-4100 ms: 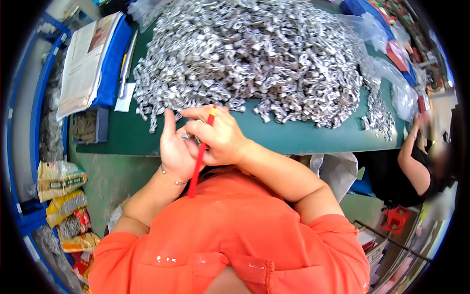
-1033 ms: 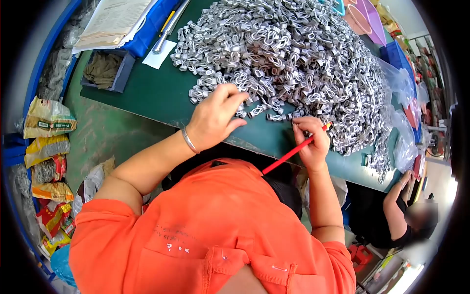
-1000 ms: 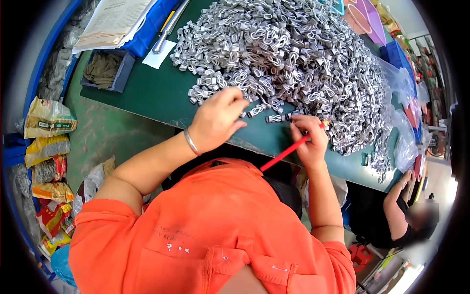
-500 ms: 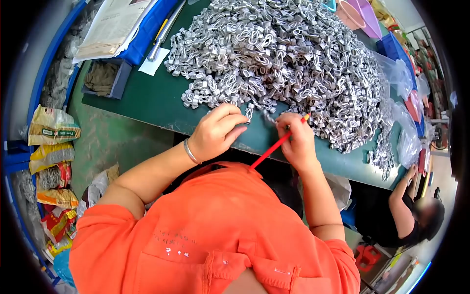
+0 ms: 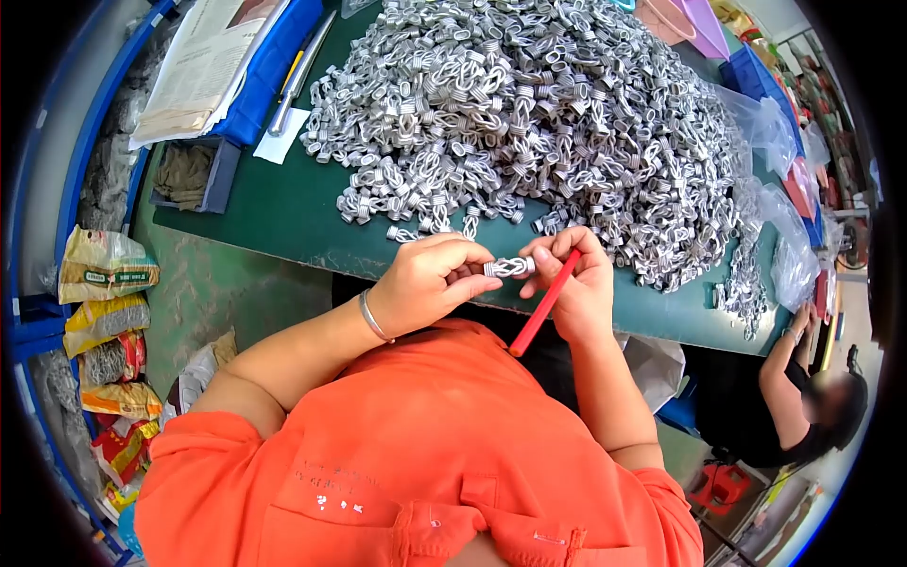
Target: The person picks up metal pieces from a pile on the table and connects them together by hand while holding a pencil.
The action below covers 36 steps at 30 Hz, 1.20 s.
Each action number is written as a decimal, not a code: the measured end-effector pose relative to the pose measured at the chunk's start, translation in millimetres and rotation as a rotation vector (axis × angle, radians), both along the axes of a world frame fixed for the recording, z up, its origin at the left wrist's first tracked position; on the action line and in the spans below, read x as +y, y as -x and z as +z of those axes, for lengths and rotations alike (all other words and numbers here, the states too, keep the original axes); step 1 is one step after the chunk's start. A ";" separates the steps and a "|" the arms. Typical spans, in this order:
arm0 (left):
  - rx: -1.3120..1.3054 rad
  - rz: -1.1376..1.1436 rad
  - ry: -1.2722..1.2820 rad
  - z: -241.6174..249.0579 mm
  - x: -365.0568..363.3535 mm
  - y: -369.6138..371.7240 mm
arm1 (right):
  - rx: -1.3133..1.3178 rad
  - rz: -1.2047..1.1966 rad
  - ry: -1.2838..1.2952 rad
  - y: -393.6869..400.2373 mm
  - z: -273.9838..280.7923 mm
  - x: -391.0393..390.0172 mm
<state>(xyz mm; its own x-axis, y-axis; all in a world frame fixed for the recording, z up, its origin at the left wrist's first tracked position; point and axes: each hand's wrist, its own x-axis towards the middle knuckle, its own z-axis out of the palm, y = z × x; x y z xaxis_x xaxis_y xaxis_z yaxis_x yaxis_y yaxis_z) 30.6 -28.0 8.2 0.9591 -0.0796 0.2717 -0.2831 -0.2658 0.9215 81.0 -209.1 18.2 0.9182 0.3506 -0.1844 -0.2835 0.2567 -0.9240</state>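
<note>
A small grey knotted piece with ribbed ends (image 5: pixel 511 267) is stretched between my two hands, just off the near edge of the green table. My left hand (image 5: pixel 430 282), wearing a silver bracelet, pinches its left end between thumb and fingers. The right end is at the fingertips of my right hand (image 5: pixel 578 288), which also keeps a slim red stick (image 5: pixel 545 304) slanting down toward my orange shirt. Beyond my hands lies a large heap of similar grey pieces (image 5: pixel 529 113), a few of them loose at its near edge.
At the left of the green table (image 5: pixel 283 213) stand a blue bin with papers (image 5: pixel 274 61) and a small grey box with cloth (image 5: pixel 210 180). Clear plastic bags (image 5: pixel 792 255) lie at the right. Another person (image 5: pixel 756 397) sits at the right; filled sacks (image 5: pixel 106 265) line the left.
My hands have come together on one grey piece and moved slightly toward me. The red stick has turned in my right hand, its upper end now between the fingers.
</note>
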 end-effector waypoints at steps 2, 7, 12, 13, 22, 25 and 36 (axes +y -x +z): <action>0.021 -0.009 0.001 0.4 1.5 0.0 | 0.102 0.015 -0.012 1.9 2.4 -0.5; -0.008 0.015 -0.026 2.1 2.7 0.7 | 0.096 0.043 -0.038 7.4 -4.1 -5.2; -0.021 0.046 -0.059 2.3 2.8 0.0 | 0.086 0.085 -0.138 9.1 -9.5 -7.8; -0.061 0.020 -0.038 6.3 3.9 -0.9 | 0.090 0.087 -0.139 9.3 -11.7 -7.4; -0.039 -0.021 0.136 13.5 4.4 5.4 | -0.484 -0.024 -0.061 17.7 -8.6 0.9; 0.163 -0.012 0.459 9.7 2.3 11.7 | -0.706 -0.048 0.021 20.7 -0.1 2.9; 0.704 -0.023 1.397 5.6 32.5 30.1 | -0.942 -0.046 0.572 -1.5 -20.7 37.6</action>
<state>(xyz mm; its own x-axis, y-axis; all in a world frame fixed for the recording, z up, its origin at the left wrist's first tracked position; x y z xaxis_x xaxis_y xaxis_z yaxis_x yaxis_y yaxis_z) 0.5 4.5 13.8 0.9221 -0.1728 -0.3461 0.3031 0.8786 0.3690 82.5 -171.5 -2.6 0.7861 0.3989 0.4722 0.5958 -0.2854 -0.7507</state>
